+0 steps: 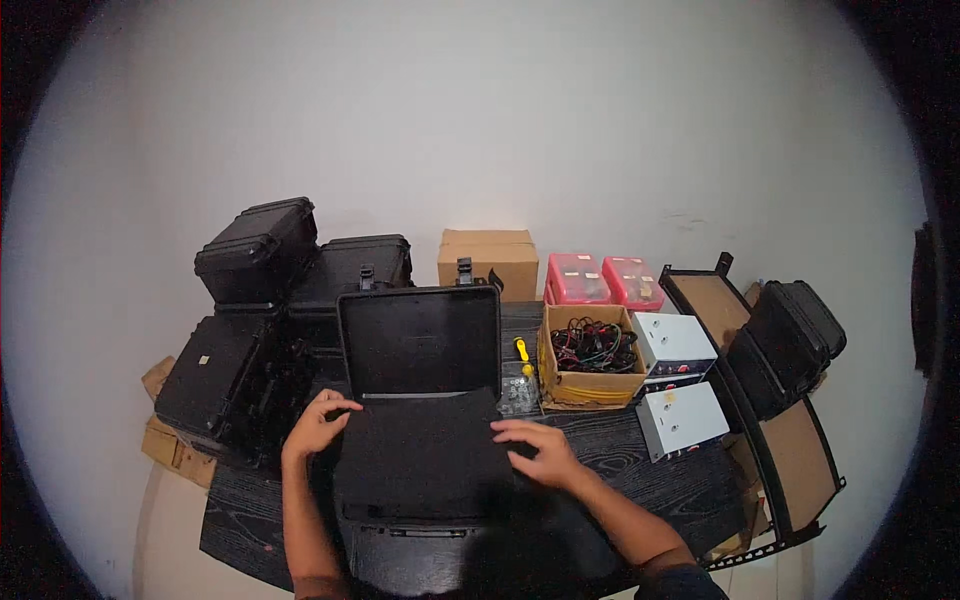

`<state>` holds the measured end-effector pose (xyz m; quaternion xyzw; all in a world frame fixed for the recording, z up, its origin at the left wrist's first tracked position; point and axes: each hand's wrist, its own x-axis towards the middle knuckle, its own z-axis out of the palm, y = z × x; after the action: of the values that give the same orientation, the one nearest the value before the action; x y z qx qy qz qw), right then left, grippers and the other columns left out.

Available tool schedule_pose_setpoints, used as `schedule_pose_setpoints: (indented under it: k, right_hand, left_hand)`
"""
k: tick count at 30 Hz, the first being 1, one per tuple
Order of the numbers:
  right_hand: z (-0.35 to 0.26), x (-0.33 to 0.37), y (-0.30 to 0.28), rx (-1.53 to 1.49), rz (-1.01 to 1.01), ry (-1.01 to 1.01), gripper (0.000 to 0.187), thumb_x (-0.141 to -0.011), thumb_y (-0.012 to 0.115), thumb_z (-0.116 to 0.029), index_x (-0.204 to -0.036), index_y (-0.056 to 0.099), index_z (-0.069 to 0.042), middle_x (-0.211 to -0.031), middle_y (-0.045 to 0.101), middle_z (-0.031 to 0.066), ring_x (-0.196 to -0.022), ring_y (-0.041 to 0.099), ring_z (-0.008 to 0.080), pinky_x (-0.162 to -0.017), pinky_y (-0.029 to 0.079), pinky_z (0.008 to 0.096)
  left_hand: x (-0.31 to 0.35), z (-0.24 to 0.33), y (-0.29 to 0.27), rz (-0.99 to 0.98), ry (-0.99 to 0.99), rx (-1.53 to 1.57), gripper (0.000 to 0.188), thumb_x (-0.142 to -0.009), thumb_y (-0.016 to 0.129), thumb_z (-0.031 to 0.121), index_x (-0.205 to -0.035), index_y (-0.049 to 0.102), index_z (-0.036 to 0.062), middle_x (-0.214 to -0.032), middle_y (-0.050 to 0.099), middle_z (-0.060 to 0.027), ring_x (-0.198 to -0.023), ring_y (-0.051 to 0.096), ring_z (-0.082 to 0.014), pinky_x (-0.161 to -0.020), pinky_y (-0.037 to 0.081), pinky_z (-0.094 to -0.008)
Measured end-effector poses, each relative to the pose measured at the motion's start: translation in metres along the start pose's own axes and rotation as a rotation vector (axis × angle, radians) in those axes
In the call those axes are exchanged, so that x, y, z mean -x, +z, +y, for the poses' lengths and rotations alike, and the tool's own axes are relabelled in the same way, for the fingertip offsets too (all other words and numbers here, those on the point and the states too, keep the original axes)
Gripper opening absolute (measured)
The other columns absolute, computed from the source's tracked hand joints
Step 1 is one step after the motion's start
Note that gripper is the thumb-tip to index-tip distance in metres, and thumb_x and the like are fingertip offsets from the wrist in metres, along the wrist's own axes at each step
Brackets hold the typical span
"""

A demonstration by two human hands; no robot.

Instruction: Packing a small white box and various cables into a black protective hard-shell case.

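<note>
A black hard case (420,345) stands open in front of me, its lid raised at the far side. A flat black sheet (425,455), which looks like foam, covers its lower half. At the sheet's far left corner is my left hand (318,424), thumb and forefinger closed on the edge. My right hand (545,452) is at the opposite side, fingers stretched and apart, tips by the sheet's right edge. Dark shadow hides how deep the sheet sits.
Several closed black cases (225,375) are stacked at left. A carton of cables (595,350), white metal boxes (683,420) and red cases (580,280) stand at right, beside a metal-framed rack (760,430). A yellow tool (522,350) lies behind, near a closed carton (488,262).
</note>
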<state>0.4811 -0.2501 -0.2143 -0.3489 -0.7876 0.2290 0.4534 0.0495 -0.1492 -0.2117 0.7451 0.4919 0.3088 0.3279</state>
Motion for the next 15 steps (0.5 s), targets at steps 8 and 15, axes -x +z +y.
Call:
schedule_pose_setpoints:
  k: [8, 15]
  right_hand:
    - [0.046, -0.048, 0.016, -0.318, 0.292, 0.399, 0.039, -0.099, 0.062, 0.003, -0.137, 0.052, 0.003, -0.11, 0.066, 0.0097, -0.112, 0.069, 0.0154, -0.091, 0.053, 0.0237]
    - [0.064, -0.082, 0.028, -0.536, 0.302, 0.164, 0.066, -0.098, 0.063, 0.0, -0.156, 0.031, -0.002, -0.159, 0.037, 0.0157, -0.132, 0.059, 0.0261, -0.103, 0.052, 0.035]
  left_hand:
    - [-0.017, 0.013, 0.039, 0.448, 0.048, -0.095, 0.02, -0.096, 0.065, 0.013, -0.09, 0.058, -0.005, -0.069, 0.055, -0.0098, -0.065, 0.049, -0.0126, -0.061, 0.043, -0.033]
    - [-0.026, 0.008, 0.061, 0.641, 0.062, -0.122, 0.018, -0.096, 0.068, 0.013, -0.099, 0.062, -0.0039, -0.067, 0.059, -0.0106, -0.06, 0.058, -0.0185, -0.059, 0.047, -0.0358]
